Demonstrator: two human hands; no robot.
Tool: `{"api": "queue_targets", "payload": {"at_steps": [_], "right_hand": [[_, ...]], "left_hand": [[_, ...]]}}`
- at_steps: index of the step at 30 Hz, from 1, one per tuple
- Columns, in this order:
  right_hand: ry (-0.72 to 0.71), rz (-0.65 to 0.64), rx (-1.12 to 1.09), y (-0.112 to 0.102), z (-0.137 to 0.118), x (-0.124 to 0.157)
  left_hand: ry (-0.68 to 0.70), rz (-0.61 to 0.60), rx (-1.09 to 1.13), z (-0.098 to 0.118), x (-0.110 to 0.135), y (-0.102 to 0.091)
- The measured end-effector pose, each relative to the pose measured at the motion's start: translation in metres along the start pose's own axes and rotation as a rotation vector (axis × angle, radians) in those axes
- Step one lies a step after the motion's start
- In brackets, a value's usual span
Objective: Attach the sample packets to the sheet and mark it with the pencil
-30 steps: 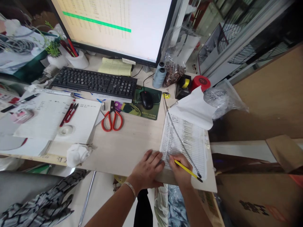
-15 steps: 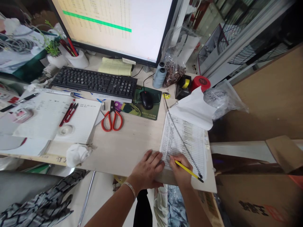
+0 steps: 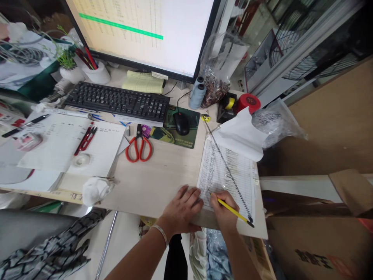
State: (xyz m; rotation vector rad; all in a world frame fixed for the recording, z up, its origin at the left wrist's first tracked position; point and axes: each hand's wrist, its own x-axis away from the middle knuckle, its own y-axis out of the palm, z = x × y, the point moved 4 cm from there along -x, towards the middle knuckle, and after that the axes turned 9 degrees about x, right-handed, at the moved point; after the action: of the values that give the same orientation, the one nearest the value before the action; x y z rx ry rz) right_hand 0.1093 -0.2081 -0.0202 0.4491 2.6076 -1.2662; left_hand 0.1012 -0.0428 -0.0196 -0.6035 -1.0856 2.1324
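At the desk's front right, my right hand (image 3: 223,210) is closed round a yellow pen (image 3: 236,212), its tip down on a ruled sheet (image 3: 215,167) with handwritten columns. A black coiled cord (image 3: 224,161) runs from the pen's rear end across the sheet to a small yellow holder (image 3: 205,118). My left hand (image 3: 183,206) lies flat at the sheet's lower left corner, fingers stretched out. The sheet's top page (image 3: 241,134) is folded back and curls up. Scissors with red handles (image 3: 139,149) lie on the desk, up and left of my left hand.
A monitor (image 3: 140,35) stands at the back, with a keyboard (image 3: 116,103) and mouse (image 3: 181,123) before it. An open notebook (image 3: 101,149) with red pens lies left. Thread spools (image 3: 197,93), a tape dispenser (image 3: 227,105) and a plastic bag (image 3: 279,120) line the right rear.
My right hand and the pen have shifted slightly to the right along the sheet. My left hand stays in place. The whole view has moved a little.
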Motion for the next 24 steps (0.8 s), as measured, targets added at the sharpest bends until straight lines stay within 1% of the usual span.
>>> {"api": "queue_targets", "payload": {"at_steps": [10, 19, 24], "right_hand": [[-0.009, -0.016, -0.008, 0.0006, 0.0003, 0.0003], [-0.010, 0.000, -0.002, -0.0012, -0.0025, -0.0016], [-0.041, 0.015, -0.002, -0.0014, -0.0052, -0.0038]], "left_hand": [[0.004, 0.019, 0.002, -0.0005, -0.0007, 0.0009], [-0.001, 0.018, 0.005, -0.0004, -0.0011, 0.0003], [0.008, 0.039, -0.001, 0.0002, 0.0000, 0.0002]]}}
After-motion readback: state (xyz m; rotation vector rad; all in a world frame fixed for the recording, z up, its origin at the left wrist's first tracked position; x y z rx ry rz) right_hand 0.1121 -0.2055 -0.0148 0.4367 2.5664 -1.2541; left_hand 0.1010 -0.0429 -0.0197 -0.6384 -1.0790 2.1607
